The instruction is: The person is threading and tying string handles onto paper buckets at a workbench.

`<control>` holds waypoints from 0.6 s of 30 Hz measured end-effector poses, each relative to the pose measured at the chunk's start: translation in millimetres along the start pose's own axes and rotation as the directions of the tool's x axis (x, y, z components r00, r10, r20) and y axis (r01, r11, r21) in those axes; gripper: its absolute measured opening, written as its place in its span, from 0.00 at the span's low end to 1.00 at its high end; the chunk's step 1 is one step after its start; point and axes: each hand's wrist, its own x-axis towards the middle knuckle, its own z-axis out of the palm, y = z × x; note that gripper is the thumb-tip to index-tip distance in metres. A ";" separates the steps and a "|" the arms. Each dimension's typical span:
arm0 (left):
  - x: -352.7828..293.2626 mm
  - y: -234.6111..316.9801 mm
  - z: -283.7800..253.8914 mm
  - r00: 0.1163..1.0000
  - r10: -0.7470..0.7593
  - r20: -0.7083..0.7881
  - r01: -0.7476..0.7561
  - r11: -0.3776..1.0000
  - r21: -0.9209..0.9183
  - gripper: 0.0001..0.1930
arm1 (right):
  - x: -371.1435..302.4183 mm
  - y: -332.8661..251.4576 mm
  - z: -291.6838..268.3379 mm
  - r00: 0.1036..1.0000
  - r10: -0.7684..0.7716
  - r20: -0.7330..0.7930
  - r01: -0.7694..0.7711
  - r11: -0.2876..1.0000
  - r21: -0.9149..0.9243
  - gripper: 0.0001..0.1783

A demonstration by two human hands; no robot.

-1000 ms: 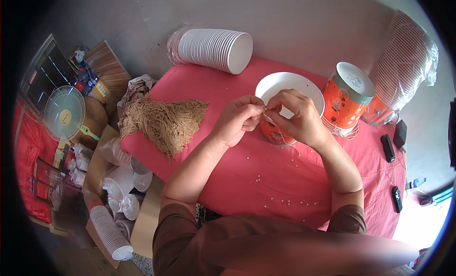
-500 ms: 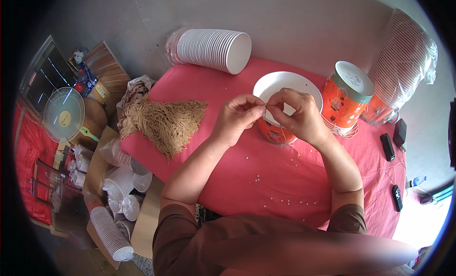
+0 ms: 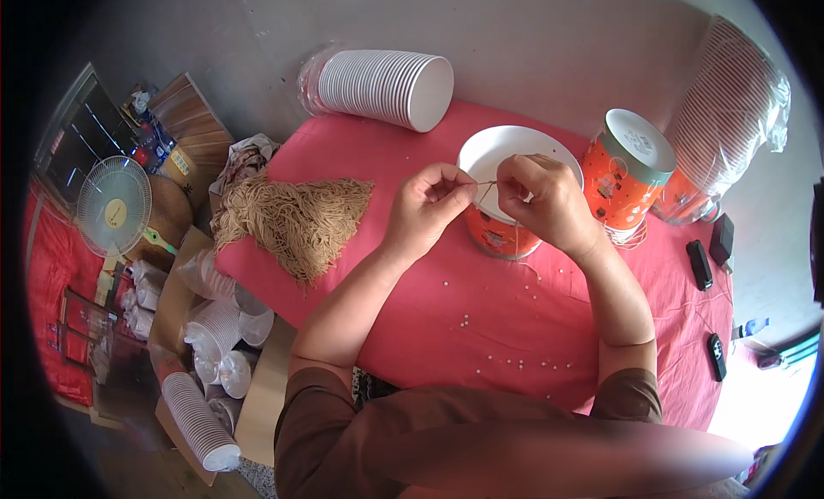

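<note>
Gripping now, with left hand (image 3: 429, 211) and right hand (image 3: 549, 203) slightly farther apart than before, a thin tan twisted cord (image 3: 487, 183), stretched between them over the orange, white-lined, round paper bucket (image 3: 500, 239); apparently pulling it tight.

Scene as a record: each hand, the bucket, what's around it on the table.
left hand: pinching thin string
right hand: holding same string
bucket: orange, white inside, open end up
right of bucket: upside-down orange bucket
left of bucket: tan string bundle
back: stack of white tubs on its side
cloth: red, scattered white bits
</note>
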 end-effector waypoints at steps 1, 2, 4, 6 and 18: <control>-0.1 0.0 0.0 1.000 -0.001 0.000 0.001 1.000 -0.001 0.04 | 0.5 -0.2 -0.6 1.000 -0.002 -0.007 0.002 1.000 -0.027 0.09; -0.3 0.1 0.0 1.000 0.004 -0.001 -0.004 1.000 -0.005 0.04 | 1.1 -0.3 -1.1 1.000 -0.004 -0.014 0.004 0.999 -0.054 0.09; -0.4 0.1 -0.1 1.000 0.007 -0.002 -0.007 1.000 -0.010 0.04 | 2.3 0.6 -2.3 0.999 -0.050 -0.012 0.048 0.993 -0.106 0.09; -0.5 0.4 -0.5 1.000 0.007 -0.007 -0.007 0.999 -0.035 0.04 | 3.2 1.6 -2.0 0.995 -0.095 -0.008 0.093 0.983 -0.157 0.10; -0.1 5.9 -0.8 0.997 0.056 0.048 -0.060 0.995 0.083 0.02 | 4.7 0.5 -3.8 0.983 -0.177 -0.046 0.163 0.964 -0.210 0.10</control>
